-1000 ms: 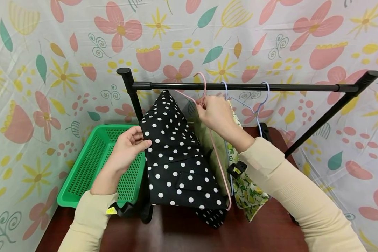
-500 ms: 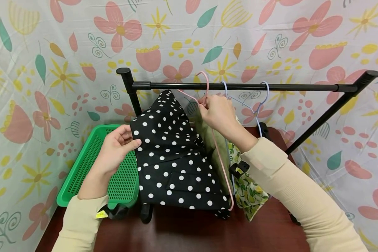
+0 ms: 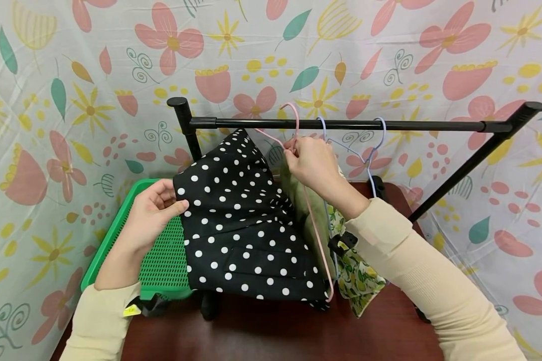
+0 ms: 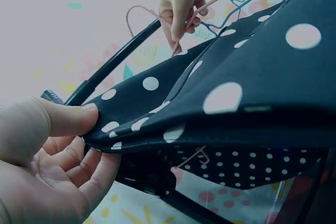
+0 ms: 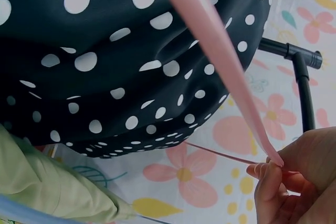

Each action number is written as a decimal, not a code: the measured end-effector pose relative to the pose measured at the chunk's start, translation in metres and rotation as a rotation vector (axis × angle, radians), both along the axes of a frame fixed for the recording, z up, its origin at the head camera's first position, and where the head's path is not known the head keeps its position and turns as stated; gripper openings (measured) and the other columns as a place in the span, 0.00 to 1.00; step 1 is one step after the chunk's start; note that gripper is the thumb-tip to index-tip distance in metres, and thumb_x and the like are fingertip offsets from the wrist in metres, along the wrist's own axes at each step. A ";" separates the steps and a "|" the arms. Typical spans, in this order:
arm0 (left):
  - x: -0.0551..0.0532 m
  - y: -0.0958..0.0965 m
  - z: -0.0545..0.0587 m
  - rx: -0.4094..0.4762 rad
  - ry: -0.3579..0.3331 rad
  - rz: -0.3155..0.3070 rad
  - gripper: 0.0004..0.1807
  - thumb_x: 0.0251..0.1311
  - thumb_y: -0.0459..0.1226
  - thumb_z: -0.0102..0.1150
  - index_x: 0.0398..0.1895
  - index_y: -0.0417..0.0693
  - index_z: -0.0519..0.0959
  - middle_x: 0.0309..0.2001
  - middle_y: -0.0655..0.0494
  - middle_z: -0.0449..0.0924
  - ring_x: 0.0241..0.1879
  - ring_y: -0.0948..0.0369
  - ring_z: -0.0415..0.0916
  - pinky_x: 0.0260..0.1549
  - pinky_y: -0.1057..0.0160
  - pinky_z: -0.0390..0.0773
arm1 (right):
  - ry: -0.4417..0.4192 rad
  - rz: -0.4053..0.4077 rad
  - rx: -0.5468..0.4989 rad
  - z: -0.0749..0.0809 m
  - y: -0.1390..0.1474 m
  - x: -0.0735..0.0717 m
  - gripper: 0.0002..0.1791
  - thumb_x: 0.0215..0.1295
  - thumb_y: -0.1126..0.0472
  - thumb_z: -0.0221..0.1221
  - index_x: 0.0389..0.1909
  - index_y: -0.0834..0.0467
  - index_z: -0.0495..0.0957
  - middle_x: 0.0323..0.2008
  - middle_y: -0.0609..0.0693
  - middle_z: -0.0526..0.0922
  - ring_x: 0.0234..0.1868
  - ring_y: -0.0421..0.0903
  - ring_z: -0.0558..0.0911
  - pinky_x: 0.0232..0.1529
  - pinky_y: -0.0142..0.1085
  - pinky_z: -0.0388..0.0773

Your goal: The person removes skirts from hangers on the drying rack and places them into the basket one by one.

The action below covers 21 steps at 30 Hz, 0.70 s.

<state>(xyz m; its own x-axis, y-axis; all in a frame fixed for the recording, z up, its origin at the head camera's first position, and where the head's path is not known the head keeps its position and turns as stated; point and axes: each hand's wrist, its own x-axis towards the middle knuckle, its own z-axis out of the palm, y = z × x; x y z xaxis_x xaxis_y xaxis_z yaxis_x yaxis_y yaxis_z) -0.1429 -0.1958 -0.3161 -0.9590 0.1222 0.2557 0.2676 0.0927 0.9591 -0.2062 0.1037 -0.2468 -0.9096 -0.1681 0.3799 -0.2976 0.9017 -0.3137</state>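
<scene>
A black garment with white dots point(image 3: 244, 225) hangs spread from a pink hanger point(image 3: 314, 220), and a pocket-like patch shows on its front. My left hand point(image 3: 144, 215) pinches its left edge between thumb and fingers, close up in the left wrist view point(image 4: 63, 150). With my right hand point(image 3: 313, 163) I pinch the pink hanger just below its hook, as the right wrist view also shows point(image 5: 294, 174). The hook crosses the black rail point(image 3: 433, 125); whether it bears on the rail I cannot tell. Cloth hides most of the hanger's left arm.
Behind the dotted garment hang an olive-green cloth point(image 3: 300, 200) and a lemon-print cloth point(image 3: 359, 281). Blue hangers point(image 3: 383, 133) hook over the rail. A green basket point(image 3: 107, 243) stands left on the dark red table point(image 3: 366, 331). A flowered curtain point(image 3: 117, 75) backs everything.
My left hand has moved left, drawing the dotted garment's edge out over the basket. My right hand and the pink hanger shifted slightly right, then stayed put.
</scene>
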 end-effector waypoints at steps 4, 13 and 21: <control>0.003 -0.006 0.001 0.002 -0.001 0.007 0.09 0.56 0.26 0.58 0.38 0.45 0.74 0.31 0.64 0.82 0.31 0.65 0.76 0.32 0.72 0.74 | -0.008 -0.006 0.006 0.000 -0.001 0.000 0.16 0.64 0.58 0.51 0.17 0.55 0.77 0.29 0.49 0.85 0.18 0.48 0.69 0.16 0.37 0.57; 0.008 -0.018 0.004 -0.017 0.009 0.023 0.09 0.56 0.27 0.59 0.39 0.42 0.75 0.31 0.63 0.82 0.31 0.65 0.76 0.33 0.73 0.74 | 0.002 -0.008 0.013 -0.001 -0.002 -0.001 0.17 0.64 0.58 0.51 0.15 0.54 0.76 0.21 0.51 0.81 0.15 0.46 0.64 0.15 0.35 0.55; 0.013 -0.030 0.008 -0.049 0.034 0.049 0.10 0.55 0.26 0.59 0.40 0.43 0.75 0.32 0.64 0.82 0.31 0.67 0.77 0.34 0.74 0.74 | -0.004 -0.009 0.005 -0.003 0.000 -0.003 0.14 0.63 0.58 0.52 0.21 0.55 0.81 0.29 0.49 0.85 0.17 0.47 0.69 0.15 0.36 0.57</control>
